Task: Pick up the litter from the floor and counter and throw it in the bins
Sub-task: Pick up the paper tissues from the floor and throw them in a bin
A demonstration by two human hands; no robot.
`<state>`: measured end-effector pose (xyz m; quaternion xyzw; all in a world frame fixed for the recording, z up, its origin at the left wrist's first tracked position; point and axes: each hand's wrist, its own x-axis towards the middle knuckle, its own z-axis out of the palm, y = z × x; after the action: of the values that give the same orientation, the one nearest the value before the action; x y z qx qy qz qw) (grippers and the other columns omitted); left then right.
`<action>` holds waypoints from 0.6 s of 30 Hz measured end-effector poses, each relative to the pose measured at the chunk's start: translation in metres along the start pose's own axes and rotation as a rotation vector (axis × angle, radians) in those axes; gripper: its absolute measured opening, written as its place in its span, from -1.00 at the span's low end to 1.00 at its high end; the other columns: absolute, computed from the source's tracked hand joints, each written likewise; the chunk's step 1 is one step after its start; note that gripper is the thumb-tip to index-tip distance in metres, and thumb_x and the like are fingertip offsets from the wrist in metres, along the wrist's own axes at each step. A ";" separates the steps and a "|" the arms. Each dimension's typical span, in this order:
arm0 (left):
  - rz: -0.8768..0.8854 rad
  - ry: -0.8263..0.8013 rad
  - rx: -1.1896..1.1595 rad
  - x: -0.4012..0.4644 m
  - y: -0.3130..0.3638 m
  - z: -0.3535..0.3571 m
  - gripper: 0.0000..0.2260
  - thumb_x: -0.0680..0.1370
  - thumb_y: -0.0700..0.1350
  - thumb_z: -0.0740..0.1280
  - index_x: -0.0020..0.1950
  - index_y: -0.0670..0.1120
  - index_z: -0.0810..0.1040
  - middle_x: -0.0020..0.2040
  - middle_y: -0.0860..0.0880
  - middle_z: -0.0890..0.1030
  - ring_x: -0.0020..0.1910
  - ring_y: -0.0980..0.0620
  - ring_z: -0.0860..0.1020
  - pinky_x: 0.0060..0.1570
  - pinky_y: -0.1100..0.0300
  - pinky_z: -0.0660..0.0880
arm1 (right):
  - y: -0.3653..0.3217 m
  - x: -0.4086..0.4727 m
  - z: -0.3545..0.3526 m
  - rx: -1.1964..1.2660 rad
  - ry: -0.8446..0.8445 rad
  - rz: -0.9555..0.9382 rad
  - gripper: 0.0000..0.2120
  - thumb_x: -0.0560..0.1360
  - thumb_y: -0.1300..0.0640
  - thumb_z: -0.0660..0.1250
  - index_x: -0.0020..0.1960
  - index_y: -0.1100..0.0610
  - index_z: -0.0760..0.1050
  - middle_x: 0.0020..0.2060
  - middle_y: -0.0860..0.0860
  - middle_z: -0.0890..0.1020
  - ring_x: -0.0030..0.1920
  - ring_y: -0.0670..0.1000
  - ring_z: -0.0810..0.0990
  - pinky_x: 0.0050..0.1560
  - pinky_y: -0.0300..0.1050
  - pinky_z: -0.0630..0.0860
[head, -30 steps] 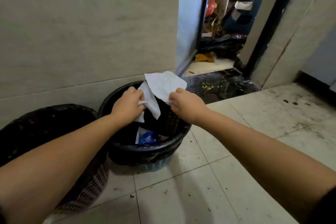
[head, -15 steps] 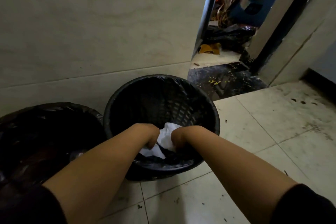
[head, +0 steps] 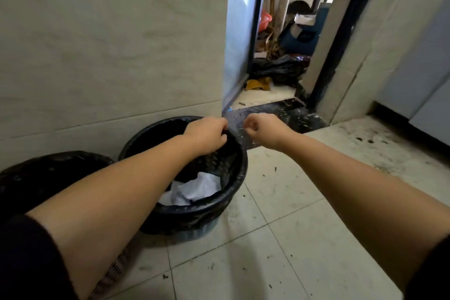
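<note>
Crumpled white paper (head: 194, 190) lies inside the round black bin (head: 233, 185) against the tiled wall. My left hand (head: 207, 136) hovers over the bin's far rim, fingers curled, nothing visible in it. To the right of the bin, above the dark threshold, my right hand (head: 261, 130) is raised with its fingers closed and nothing in them. A second black-lined bin (head: 48, 173) stands at the left, partly hidden by my left forearm.
A doorway (head: 280, 56) beyond the bins opens onto a cluttered room with black bags and a yellow object. Small dark specks dot the pale floor tiles (head: 292, 238). Grey cabinets (head: 423, 68) stand at the far right.
Both hands held the white paper, pushed it down into the bin, then let go and rose out. The paper now lies in the bin.
</note>
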<state>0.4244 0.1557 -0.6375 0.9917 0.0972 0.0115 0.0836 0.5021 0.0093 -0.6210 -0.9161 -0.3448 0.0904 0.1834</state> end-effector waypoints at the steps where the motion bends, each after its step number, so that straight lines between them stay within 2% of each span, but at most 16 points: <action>1: 0.019 0.028 -0.039 0.000 0.017 0.002 -0.74 0.57 -0.02 0.21 0.21 -0.07 0.48 0.19 -0.13 0.55 0.14 -0.18 0.53 0.06 -0.01 0.50 | 0.014 -0.009 -0.004 -0.019 0.028 0.027 -0.74 0.55 0.14 0.19 0.17 0.16 0.53 0.10 0.15 0.63 0.07 0.14 0.60 0.13 0.08 0.56; 5: 0.146 0.086 -0.170 -0.004 0.090 0.032 -0.69 0.60 0.08 0.15 0.25 -0.02 0.46 0.14 -0.05 0.55 0.06 -0.07 0.55 -0.09 0.08 0.46 | 0.078 -0.045 0.002 -0.040 0.042 0.154 -0.75 0.56 0.08 0.19 0.16 0.13 0.53 0.06 0.12 0.65 0.02 0.11 0.61 0.09 0.08 0.57; 10: 0.234 -0.118 -0.085 -0.007 0.148 0.100 -0.61 0.61 0.15 0.08 0.32 -0.03 0.42 0.23 -0.08 0.54 0.16 -0.11 0.54 0.01 0.00 0.47 | 0.151 -0.079 0.053 -0.076 -0.140 0.273 -0.68 0.57 0.01 0.16 0.21 0.15 0.50 0.13 0.13 0.62 0.09 0.12 0.58 0.13 0.06 0.55; 13: 0.201 -0.243 -0.056 -0.006 0.158 0.144 -0.57 0.62 0.16 0.06 0.37 -0.03 0.38 0.30 -0.07 0.51 0.22 -0.10 0.52 0.10 -0.02 0.47 | 0.188 -0.094 0.084 -0.105 -0.222 0.307 -0.66 0.59 -0.01 0.10 0.22 0.13 0.48 0.17 0.13 0.54 0.09 0.14 0.56 0.10 0.02 0.50; 18: 0.093 -0.380 -0.112 -0.019 0.164 0.209 -0.56 0.62 0.18 0.02 0.39 -0.02 0.37 0.29 -0.08 0.53 0.22 -0.11 0.53 0.15 -0.02 0.50 | 0.227 -0.128 0.133 -0.054 -0.243 0.447 -0.65 0.61 -0.01 0.05 0.23 0.14 0.45 0.19 0.14 0.48 0.11 0.18 0.55 0.04 -0.02 0.46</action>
<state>0.4453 -0.0404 -0.8162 0.9732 0.0331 -0.1668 0.1549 0.5032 -0.1974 -0.8283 -0.9565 -0.1556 0.2291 0.0916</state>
